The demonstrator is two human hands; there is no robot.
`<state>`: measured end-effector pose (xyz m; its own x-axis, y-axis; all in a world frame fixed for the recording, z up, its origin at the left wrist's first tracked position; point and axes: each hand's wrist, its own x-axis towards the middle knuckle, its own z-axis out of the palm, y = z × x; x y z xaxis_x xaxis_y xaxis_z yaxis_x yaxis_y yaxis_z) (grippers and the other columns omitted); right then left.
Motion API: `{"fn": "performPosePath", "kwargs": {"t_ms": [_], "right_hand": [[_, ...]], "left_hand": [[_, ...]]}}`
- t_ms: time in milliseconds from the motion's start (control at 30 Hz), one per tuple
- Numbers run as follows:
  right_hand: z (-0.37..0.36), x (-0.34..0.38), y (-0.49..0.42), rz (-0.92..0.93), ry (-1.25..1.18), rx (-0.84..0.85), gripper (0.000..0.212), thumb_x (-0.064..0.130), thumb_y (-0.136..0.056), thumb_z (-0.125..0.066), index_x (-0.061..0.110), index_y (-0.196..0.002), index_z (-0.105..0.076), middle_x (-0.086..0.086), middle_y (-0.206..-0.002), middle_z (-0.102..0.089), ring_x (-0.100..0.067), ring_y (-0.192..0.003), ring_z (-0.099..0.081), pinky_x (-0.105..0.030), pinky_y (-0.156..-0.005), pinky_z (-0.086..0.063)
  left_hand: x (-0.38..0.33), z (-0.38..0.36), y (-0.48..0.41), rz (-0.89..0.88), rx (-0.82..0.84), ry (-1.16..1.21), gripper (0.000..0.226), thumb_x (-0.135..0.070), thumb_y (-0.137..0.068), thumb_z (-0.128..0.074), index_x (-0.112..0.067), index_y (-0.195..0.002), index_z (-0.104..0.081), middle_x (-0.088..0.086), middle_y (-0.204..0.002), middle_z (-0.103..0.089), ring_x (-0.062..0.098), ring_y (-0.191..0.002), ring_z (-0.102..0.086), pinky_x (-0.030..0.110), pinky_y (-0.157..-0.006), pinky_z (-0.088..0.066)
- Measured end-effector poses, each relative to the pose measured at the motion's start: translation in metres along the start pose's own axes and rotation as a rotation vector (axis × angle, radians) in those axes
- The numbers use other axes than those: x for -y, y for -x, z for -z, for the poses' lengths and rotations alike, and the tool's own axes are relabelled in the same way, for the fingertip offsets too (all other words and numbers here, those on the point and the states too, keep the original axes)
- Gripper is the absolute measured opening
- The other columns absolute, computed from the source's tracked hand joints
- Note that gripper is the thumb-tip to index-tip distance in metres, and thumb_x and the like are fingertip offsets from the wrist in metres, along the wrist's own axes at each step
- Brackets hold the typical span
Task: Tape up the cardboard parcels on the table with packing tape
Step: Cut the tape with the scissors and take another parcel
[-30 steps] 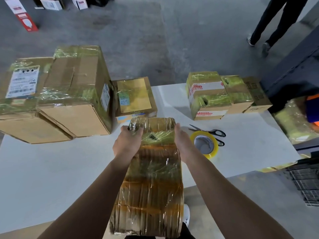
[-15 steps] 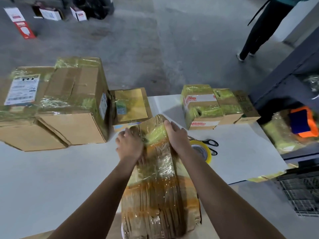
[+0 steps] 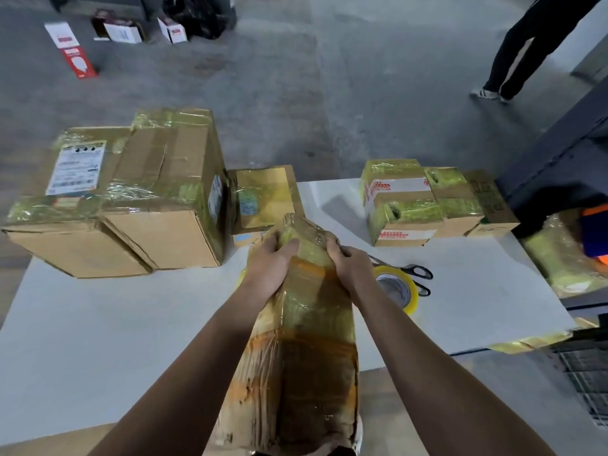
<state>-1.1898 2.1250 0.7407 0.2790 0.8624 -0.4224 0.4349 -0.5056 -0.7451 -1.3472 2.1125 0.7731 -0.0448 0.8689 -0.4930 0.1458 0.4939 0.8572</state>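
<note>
At 6 o'clock, long tape-wrapped parcel [image 3: 296, 357] over near edge of table [image 3: 115, 340], far end gripped by left hand [image 3: 268, 268] and right hand [image 3: 350, 269]. At 2 o'clock, tape roll [image 3: 403, 292], scissors [image 3: 419, 274]. Farther: large boxes [image 3: 158, 199] at 10, small boxes [image 3: 403, 205] at 1.

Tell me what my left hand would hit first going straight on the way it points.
Your left hand grips the long parcel; past its end it would likely meet the small taped box first, though depth is unclear.
</note>
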Motion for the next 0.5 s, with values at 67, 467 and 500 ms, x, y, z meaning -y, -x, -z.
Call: {"fn": "performPosePath", "kwargs": {"t_ms": [67, 467, 500], "right_hand": [[0.000, 0.002, 0.001, -0.035, -0.051, 0.006, 0.048, 0.052, -0.098, -0.049, 0.013, -0.119, -0.068, -0.011, -0.114, -0.067, -0.032, -0.103, -0.060, -0.045, -0.094, -0.051], [0.005, 0.024, 0.011, -0.188, 0.008, 0.238, 0.075, 0.068, -0.095, -0.037, 0.004, -0.128, -0.056, -0.013, -0.122, -0.062, -0.031, -0.110, -0.060, -0.043, -0.097, -0.050], [0.008, 0.028, 0.013, -0.152, 0.048, 0.214, 0.070, 0.063, -0.098, -0.033, 0.002, -0.126, -0.056, -0.013, -0.119, -0.062, -0.029, -0.109, -0.059, -0.039, -0.093, -0.049]], "left_hand": [[0.000, 0.003, 0.001, 0.001, 0.025, 0.029, 0.043, -0.047, -0.088, -0.055, -0.035, -0.129, -0.056, -0.003, -0.116, -0.068, 0.021, -0.103, -0.066, 0.043, -0.096, -0.052], [0.006, 0.005, 0.011, 0.015, -0.009, -0.065, 0.035, -0.050, -0.097, -0.049, -0.026, -0.122, -0.057, -0.003, -0.113, -0.067, 0.018, -0.101, -0.065, 0.039, -0.093, -0.054], [0.008, 0.004, 0.011, 0.023, -0.012, -0.014, 0.033, -0.047, -0.098, -0.049, -0.025, -0.122, -0.058, -0.001, -0.112, -0.068, 0.020, -0.101, -0.066, 0.039, -0.092, -0.054]]}}
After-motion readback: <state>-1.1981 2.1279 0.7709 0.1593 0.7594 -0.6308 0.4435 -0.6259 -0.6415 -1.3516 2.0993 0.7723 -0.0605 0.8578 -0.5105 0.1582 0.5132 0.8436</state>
